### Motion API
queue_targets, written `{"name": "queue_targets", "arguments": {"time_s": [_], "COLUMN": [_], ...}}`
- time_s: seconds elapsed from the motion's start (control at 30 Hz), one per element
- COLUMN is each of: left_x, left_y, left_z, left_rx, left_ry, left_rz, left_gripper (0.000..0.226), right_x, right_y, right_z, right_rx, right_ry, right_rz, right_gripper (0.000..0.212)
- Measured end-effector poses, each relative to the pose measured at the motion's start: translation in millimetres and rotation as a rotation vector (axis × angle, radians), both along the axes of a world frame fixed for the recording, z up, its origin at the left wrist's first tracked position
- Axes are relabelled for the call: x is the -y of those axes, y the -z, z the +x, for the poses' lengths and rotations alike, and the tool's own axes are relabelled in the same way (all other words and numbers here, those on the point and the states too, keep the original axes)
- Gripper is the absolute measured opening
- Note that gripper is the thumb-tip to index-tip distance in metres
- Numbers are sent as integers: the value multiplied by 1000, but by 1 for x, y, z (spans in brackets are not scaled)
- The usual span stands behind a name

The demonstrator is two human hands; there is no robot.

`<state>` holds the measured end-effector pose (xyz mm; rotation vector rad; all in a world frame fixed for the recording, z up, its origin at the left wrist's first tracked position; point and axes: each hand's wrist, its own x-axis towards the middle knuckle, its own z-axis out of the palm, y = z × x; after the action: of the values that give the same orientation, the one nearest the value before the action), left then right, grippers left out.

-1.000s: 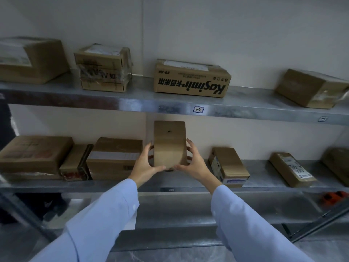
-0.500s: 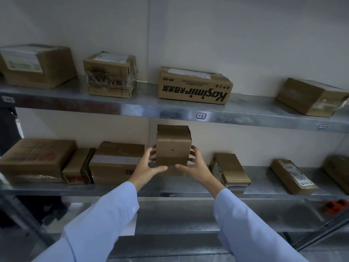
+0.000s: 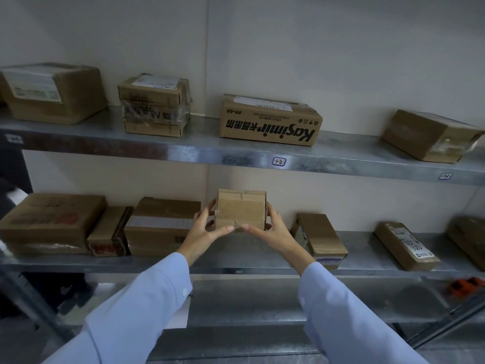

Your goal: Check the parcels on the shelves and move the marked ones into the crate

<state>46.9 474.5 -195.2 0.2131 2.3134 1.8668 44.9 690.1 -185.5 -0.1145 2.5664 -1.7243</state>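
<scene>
Since a second ago, the small box [image 3: 240, 210] has been turned over between the hands, so that a shorter face crossed by a strip of tape is now shown where a tall plain face was seen before. It is held clear of the lower shelf [image 3: 236, 260], raised in front of the wall and below the edge of the upper shelf [image 3: 183, 151]. The box is gripped from both sides: the left hand [image 3: 203, 232] is curled round its left edge and the right hand [image 3: 274, 229] round its right edge, with the fingers [image 3: 226, 229] of each hand pinching it, the thumbs pressed along the bottom front edge and nearly meeting there. Just left of the left fingers a wider box with a pale label [image 3: 160, 227] is laid on the lower shelf, and a narrow box [image 3: 321, 239] is laid near the right fingers, apart from them. Above the fingers, on the upper shelf, a printed box [image 3: 270, 120] is set upside down, its lettering inverted. A small tag [image 3: 279, 161] is stuck on the upper shelf's front edge, directly above the held box. Both arms are covered by light blue sleeves [image 3: 147, 306].
</scene>
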Motion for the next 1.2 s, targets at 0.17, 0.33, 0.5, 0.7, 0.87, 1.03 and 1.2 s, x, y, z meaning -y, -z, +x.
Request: {"name": "queue_targets", "arguments": {"time_s": [0.17,0.33,0.5,0.7,0.87,1.03,1.2], "left_x": [5,1,-1,-4,-7,-11,-17], "left_y": [4,5,3,8,21,48,79], "left_z": [0,0,0,0,-2,-8,-14], "left_rx": [-77,-160,-237,-269,-254,-202,-128], "left_ry": [-36,-107,-127,-123,-151,-157,-181], "left_rz": [27,11,-20,-72,-91,-131,-150], "left_gripper": [75,72,78,79,77,75,76], "right_x": [-6,-2,3,4,-1,-5,-9], "right_y": [2,3,-1,4,18,49,88], "right_z": [1,2,3,2,-1,-7,-14], "right_rx": [29,-42,-113,-133,-118,-49,21], "right_ry": [25,62,73,72,54,65,63], "right_rz": [-117,-109,-28,24,43,13,21], "right_gripper": [79,76,94,91,88,90,87]}}
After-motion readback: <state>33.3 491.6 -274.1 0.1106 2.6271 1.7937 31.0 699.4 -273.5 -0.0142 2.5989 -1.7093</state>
